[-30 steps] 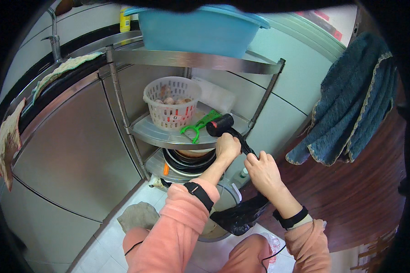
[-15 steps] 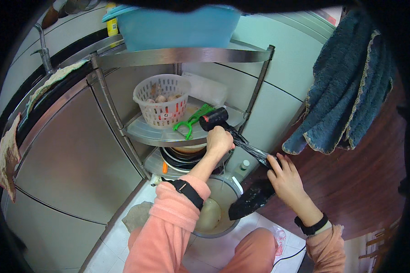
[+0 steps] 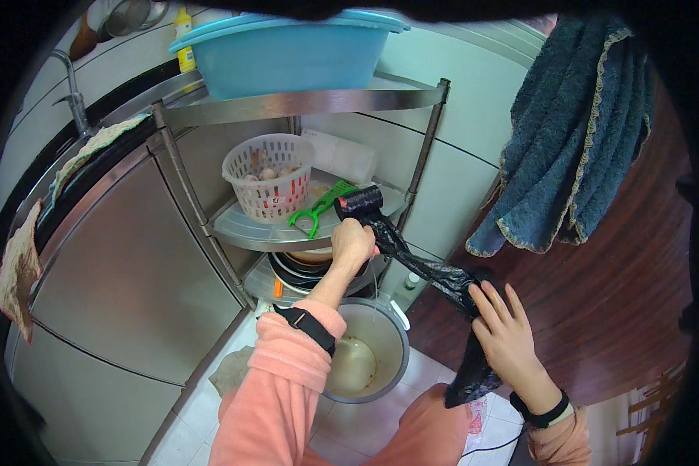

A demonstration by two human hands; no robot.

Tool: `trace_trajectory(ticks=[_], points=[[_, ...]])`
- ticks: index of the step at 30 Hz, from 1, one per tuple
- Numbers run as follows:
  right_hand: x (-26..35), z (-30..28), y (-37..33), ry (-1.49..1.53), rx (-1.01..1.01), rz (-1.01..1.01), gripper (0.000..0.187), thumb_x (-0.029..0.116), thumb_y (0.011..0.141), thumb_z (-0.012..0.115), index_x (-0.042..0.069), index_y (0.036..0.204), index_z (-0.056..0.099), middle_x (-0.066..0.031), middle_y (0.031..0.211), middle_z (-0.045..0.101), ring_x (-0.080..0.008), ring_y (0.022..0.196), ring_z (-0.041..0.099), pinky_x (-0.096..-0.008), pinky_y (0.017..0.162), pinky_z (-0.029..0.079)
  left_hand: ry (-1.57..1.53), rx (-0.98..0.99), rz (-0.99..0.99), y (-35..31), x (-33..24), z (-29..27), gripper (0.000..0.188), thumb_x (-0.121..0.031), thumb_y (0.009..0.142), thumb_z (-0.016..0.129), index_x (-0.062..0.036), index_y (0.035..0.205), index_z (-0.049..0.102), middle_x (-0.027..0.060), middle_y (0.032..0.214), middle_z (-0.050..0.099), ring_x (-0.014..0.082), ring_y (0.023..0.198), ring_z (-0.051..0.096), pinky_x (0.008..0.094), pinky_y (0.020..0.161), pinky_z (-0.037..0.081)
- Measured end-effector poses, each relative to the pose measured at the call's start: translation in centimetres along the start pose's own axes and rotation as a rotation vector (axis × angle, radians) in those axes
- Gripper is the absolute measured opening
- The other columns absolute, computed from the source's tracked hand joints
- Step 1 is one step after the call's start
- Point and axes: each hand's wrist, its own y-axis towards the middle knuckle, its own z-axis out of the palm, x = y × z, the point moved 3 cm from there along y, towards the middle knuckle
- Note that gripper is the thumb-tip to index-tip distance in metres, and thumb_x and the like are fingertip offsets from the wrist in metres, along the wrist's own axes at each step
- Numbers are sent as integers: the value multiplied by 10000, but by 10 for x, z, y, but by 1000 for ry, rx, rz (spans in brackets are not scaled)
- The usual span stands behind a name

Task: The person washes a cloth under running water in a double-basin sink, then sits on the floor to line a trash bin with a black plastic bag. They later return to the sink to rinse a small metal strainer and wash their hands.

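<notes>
On the top shelf [image 3: 311, 104] sits a basin [image 3: 287, 58], nearer the left corner than the right, with a bottle [image 3: 184, 58] just beyond its left end. On the middle shelf [image 3: 231, 224], a basket [image 3: 266, 193] with bulbs [image 3: 268, 173] in it stands left; a peeler [image 3: 316, 208] lies to its right, a plastic roll [image 3: 338, 154] behind. A roll of bags [image 3: 359, 203] is at the right of the front edge, its strip [image 3: 431, 274] running rightward between the hands [image 3: 353, 242]. Pans [image 3: 299, 269] occupy the bottom shelf [image 3: 258, 281]. Before it, on the floor [image 3: 419, 373], stands a bucket [image 3: 393, 334], a rag [image 3: 233, 371] left of it. Cloths [image 3: 97, 149] hang over the left surface's [image 3: 85, 159] front edge; a towel [image 3: 563, 140] hangs far right.
</notes>
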Motion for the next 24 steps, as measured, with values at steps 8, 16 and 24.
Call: trace_trajectory(ticks=[8, 16, 24], points=[[-1, -12, -53, 58, 62, -10, 148, 143, 691, 560, 35, 792, 545, -165, 1255, 525, -338, 1209, 464, -467, 1034, 327, -25, -125, 11, -3, 2, 0, 345, -214, 870, 494, 27, 671, 641, 122, 528, 623, 272, 583, 657, 377, 720, 519], [11, -7, -110, 273, 137, 32, 128, 125, 711, 533, 24, 789, 541, -185, 1088, 569, -336, 1134, 512, -423, 954, 427, -11, -120, -20, 0, 3, -3, 344, -223, 876, 492, 22, 683, 638, 113, 530, 626, 254, 605, 664, 365, 717, 515], [10, -9, -153, 154, 188, 97, 103, 123, 710, 544, 34, 759, 554, -154, 1191, 552, -334, 1182, 480, -464, 1037, 334, -18, -157, 0, 0, 6, -7, 348, -198, 865, 479, 19, 640, 634, 102, 532, 629, 257, 603, 661, 366, 709, 517]])
